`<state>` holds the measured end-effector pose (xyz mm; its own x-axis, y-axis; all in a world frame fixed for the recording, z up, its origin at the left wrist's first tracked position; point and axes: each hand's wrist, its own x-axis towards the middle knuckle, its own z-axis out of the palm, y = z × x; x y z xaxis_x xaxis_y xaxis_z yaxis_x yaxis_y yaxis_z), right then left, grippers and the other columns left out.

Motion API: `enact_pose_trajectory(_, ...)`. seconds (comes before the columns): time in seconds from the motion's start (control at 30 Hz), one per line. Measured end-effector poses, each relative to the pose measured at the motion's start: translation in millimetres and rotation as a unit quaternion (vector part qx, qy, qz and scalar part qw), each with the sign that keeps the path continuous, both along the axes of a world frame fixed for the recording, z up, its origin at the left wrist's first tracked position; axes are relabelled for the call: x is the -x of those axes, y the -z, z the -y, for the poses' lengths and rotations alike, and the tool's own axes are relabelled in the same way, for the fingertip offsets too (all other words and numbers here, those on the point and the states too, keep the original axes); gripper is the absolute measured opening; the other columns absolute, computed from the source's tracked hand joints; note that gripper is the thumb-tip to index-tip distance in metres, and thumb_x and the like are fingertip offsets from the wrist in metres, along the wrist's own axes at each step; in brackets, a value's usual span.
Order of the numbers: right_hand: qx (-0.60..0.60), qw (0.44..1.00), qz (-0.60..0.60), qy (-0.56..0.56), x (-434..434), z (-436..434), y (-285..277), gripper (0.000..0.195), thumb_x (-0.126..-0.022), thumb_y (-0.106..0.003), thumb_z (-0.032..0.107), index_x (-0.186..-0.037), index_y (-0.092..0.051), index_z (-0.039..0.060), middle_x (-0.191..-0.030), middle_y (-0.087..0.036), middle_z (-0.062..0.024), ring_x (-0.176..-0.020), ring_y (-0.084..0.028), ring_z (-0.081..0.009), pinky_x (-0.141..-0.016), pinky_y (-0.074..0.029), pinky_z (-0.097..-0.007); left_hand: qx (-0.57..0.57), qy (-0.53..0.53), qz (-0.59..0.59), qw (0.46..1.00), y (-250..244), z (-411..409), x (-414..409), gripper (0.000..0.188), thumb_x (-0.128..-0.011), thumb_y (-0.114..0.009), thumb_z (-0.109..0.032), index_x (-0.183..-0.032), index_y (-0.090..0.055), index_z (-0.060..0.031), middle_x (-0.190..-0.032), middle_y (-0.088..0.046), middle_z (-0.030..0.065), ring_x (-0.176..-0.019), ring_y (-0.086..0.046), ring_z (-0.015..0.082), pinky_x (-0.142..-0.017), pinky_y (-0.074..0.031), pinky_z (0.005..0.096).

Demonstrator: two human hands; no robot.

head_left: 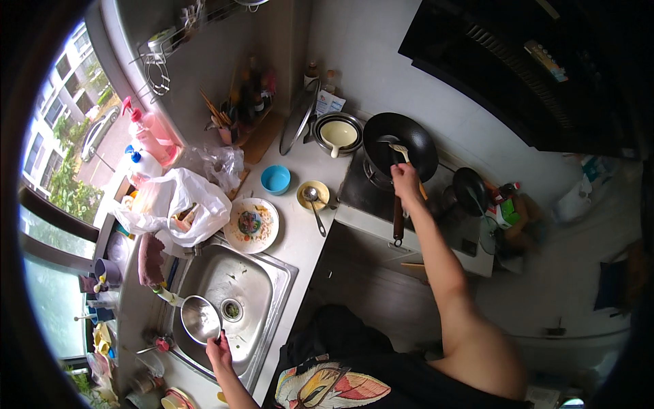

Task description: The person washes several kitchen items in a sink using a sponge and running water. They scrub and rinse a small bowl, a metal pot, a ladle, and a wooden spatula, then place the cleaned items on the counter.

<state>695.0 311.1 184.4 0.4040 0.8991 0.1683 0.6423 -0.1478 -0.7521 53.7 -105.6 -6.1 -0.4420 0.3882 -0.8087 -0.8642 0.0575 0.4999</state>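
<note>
My left hand [219, 351] grips the near rim of a shiny metal bowl [200, 319], tilted over the stainless steel sink [245, 266]. The bowl's far side sits at the end of a pale tap spout [167, 295]; whether water runs I cannot tell. Scraps lie around the drain strainer [232, 310]. Over on the stove, my right hand [405, 180] is closed around a light wooden spatula [400, 150], whose head rests within a black wok [416, 135]. The wok's brown handle [398, 221] points toward me, beneath my wrist.
A food-stained plate [251, 225], a blue bowl [276, 180] and a yellow bowl [313, 197] with a metal spoon stand between sink and stove. Stacked pans [337, 134] sit beside the wok. A white plastic bag [199, 207] crowds the sink's back corner. A range hood [511, 76] overhangs the stove.
</note>
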Motion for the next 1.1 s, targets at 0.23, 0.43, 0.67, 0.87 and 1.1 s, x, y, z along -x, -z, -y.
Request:
enact_pose_trajectory(0.23, 0.264, 0.961, 0.041, 0.075, -28, -88, 50, 0.026, -0.095, -0.054, 0.016, -0.106, -0.065, -0.0051, -0.103, -0.071, -0.0211, -0.094, -0.069, -0.0387, -0.080, -0.057, -0.0464, -0.005, -0.006, 0.008, 1.000, -13, 8, -4, 0.022, -0.092, -0.044, 0.000, -0.104, -0.054, 0.0154, -0.100, -0.064, 0.0230, -0.089, -0.068, 0.0308, -0.077, -0.063, 0.0300)
enact_pose_trajectory(0.43, 0.232, 0.957, 0.159, 0.068, -9, -90, 47, 0.028, -0.094, -0.051, 0.017, -0.105, -0.068, -0.0026, -0.109, -0.069, -0.0237, -0.103, -0.067, -0.0392, -0.085, -0.055, -0.0495, 0.015, -0.016, -0.001, 1.000, -16, 11, -4, 0.022, -0.092, -0.044, 0.000, -0.103, -0.053, 0.0167, -0.101, -0.063, 0.0235, -0.091, -0.067, 0.0325, -0.079, -0.063, 0.0307)
enact_pose_trajectory(0.67, 0.262, 0.909, 0.323, 0.040, -7, -82, 44, 0.022, -0.092, -0.056, 0.013, -0.096, -0.077, 0.0083, -0.104, -0.074, -0.0146, -0.104, -0.069, -0.0345, -0.087, -0.052, -0.0444, -0.014, 0.020, -0.013, 1.000, -42, -2, -31, 0.022, -0.091, -0.044, 0.001, -0.100, -0.054, 0.0185, -0.100, -0.063, 0.0249, -0.092, -0.066, 0.0330, -0.084, -0.062, 0.0317)
enact_pose_trajectory(0.87, 0.221, 0.913, 0.344, 0.015, -15, -82, 50, 0.022, -0.091, -0.056, 0.009, -0.096, -0.077, 0.0075, -0.103, -0.074, -0.0151, -0.104, -0.069, -0.0337, -0.085, -0.054, -0.0434, -0.008, 0.035, -0.006, 0.999, -23, -9, -20, 0.024, -0.092, -0.043, 0.001, -0.104, -0.054, 0.0192, -0.102, -0.062, 0.0253, -0.096, -0.065, 0.0321, -0.085, -0.062, 0.0312)
enact_pose_trajectory(1.1, 0.221, 0.961, 0.150, 0.066, -24, -99, 73, 0.021, -0.095, -0.054, 0.012, -0.098, -0.071, 0.0009, -0.096, -0.073, -0.0189, -0.094, -0.072, -0.0321, -0.080, -0.057, -0.0462, -0.011, 0.024, -0.004, 1.000, -10, -3, -6, 0.024, -0.093, -0.043, 0.000, -0.106, -0.055, 0.0163, -0.104, -0.063, 0.0236, -0.096, -0.066, 0.0311, -0.085, -0.061, 0.0308)
